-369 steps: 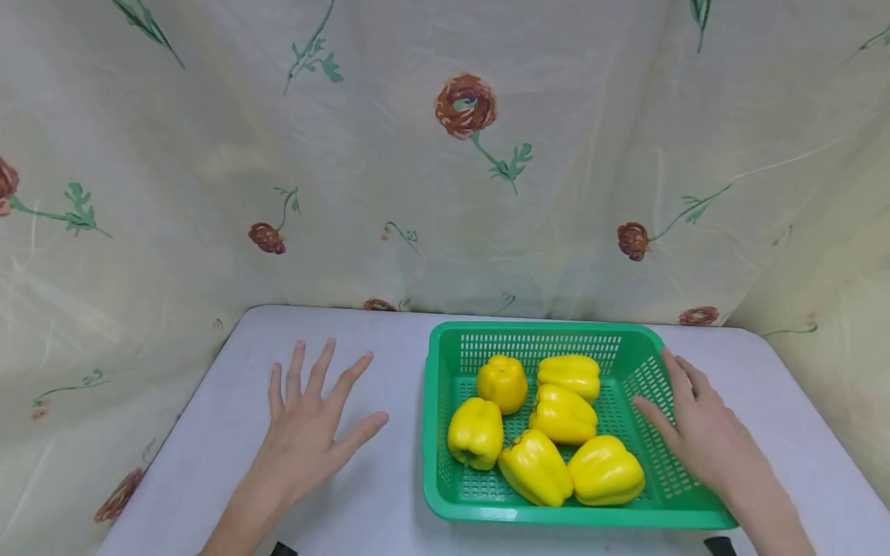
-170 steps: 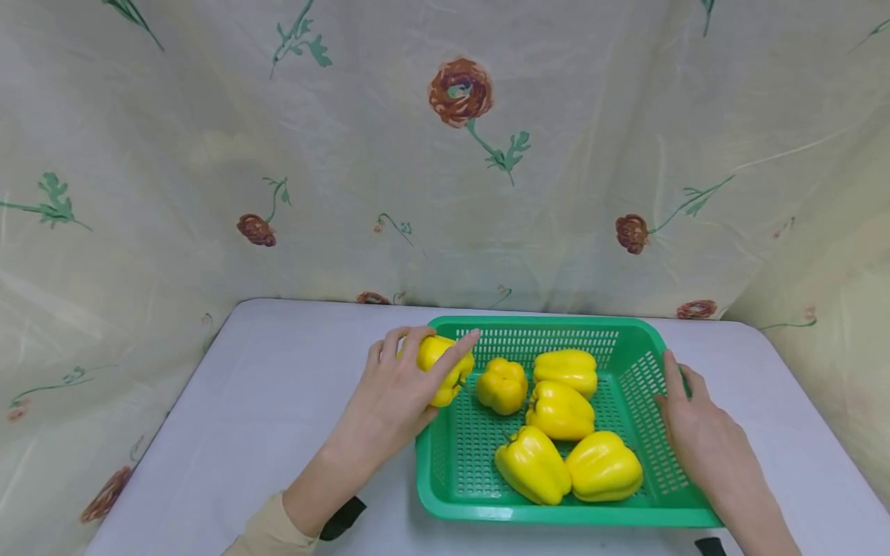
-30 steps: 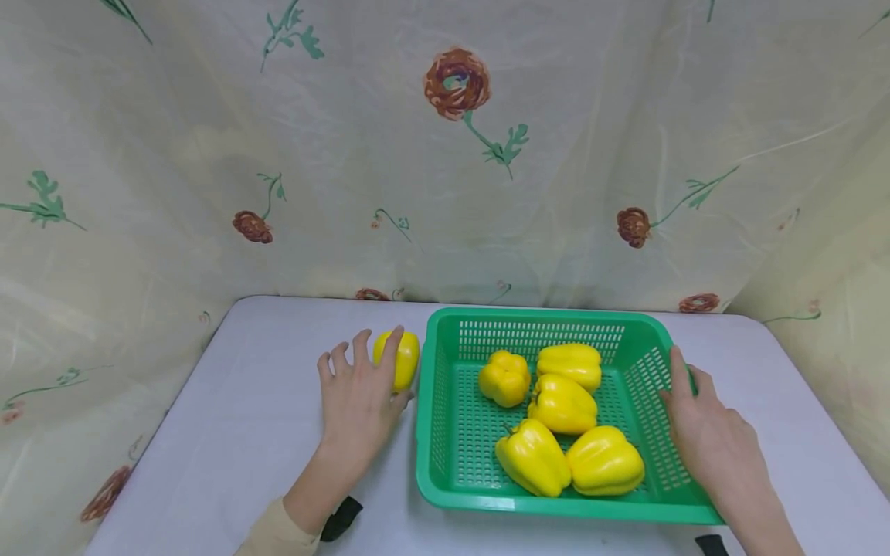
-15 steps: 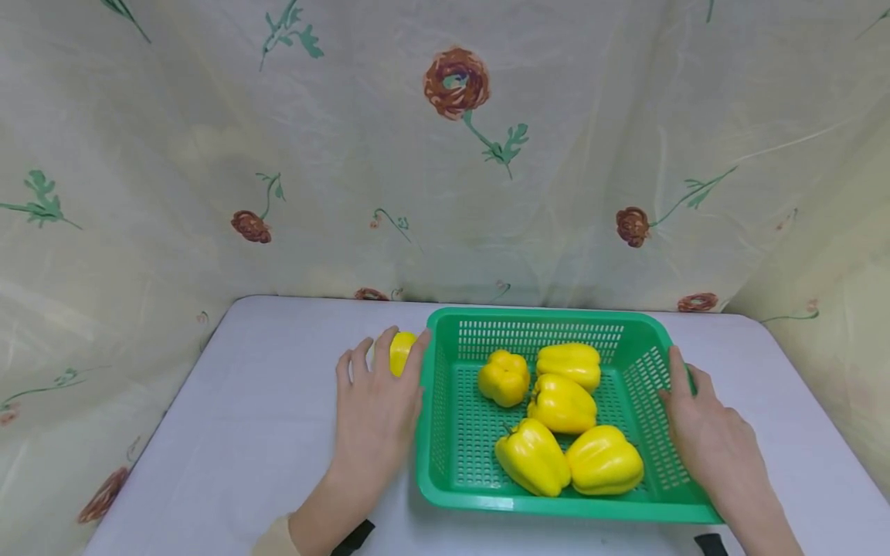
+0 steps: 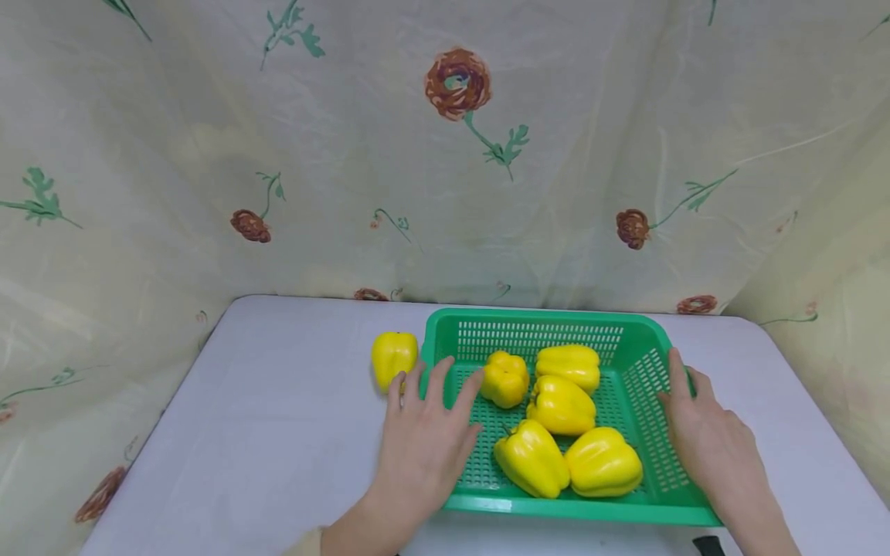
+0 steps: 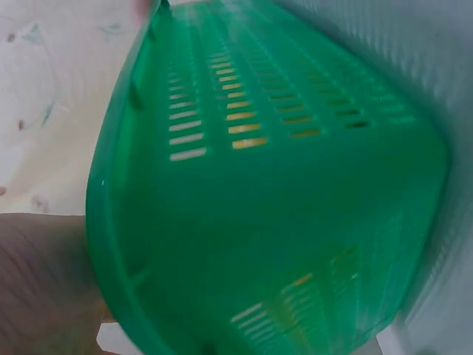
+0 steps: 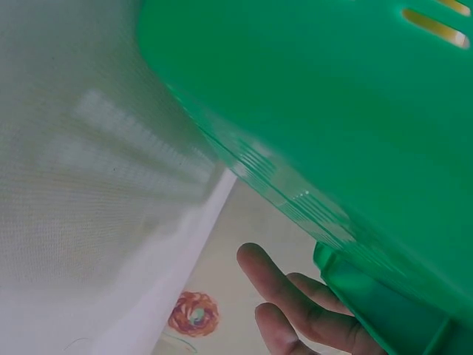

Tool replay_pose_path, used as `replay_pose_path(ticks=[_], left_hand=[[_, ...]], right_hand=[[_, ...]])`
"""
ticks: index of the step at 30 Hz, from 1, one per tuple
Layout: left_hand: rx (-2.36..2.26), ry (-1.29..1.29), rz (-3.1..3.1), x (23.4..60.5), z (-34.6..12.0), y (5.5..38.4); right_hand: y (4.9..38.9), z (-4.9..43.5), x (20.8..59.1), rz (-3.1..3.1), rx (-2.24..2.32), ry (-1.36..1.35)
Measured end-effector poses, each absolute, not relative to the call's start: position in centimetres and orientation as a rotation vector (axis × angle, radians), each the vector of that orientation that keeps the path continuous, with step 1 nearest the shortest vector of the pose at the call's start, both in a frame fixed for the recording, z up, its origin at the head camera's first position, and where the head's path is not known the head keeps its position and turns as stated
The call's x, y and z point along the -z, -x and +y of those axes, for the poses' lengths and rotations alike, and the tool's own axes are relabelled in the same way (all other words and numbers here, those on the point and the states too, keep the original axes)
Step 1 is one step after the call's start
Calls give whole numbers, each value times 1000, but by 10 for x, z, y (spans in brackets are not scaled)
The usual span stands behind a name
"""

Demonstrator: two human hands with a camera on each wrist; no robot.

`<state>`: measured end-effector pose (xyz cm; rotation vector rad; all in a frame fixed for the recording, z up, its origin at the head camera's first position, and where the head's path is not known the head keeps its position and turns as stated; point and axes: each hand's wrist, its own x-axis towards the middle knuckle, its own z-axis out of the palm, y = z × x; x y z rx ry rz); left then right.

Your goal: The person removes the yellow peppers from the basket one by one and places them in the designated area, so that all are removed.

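Observation:
A green plastic basket point(image 5: 584, 510) with slotted walls stands on the table and holds several yellow bell peppers point(image 5: 562, 405). Over its left rim hovers my left hand point(image 5: 426, 448), fingers spread and holding nothing. One yellow bell pepper point(image 5: 393, 357) lies on the table left of the basket, just beyond the left fingertips. My right hand point(image 5: 716, 440) holds the basket's right rim, thumb on the inner side. In the right wrist view its fingers point(image 7: 288, 296) hang outside, below the rim. The left wrist view shows the basket's outer wall point(image 6: 236, 200) close up.
A white-covered table point(image 5: 264, 432) extends left of the basket. Behind it and at both sides hangs a pale curtain point(image 5: 334, 154) with brown flowers.
The left hand has let go of the bell pepper on the table and moved right and nearer, over the basket's left edge. The right hand and basket stay in place.

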<state>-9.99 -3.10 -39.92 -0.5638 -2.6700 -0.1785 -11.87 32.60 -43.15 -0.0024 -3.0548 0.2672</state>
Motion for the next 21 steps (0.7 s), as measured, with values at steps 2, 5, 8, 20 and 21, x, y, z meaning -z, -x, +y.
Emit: replay_pose_path(ticks=[2, 5, 8, 20, 21], left_hand=[[161, 577, -2680, 400, -28, 98], [153, 600, -2705, 402, -23, 97], [186, 650, -2749, 402, -18, 95], [165, 847, -2812, 405, 3, 89], [161, 854, -2807, 405, 4, 89]], right_hand=[[118, 326, 432, -3044, -267, -4], [118, 326, 433, -3029, -264, -13], [118, 326, 434, -3027, -263, -14], [118, 326, 434, -3032, -263, -8], [118, 326, 434, -3034, -265, -6]])
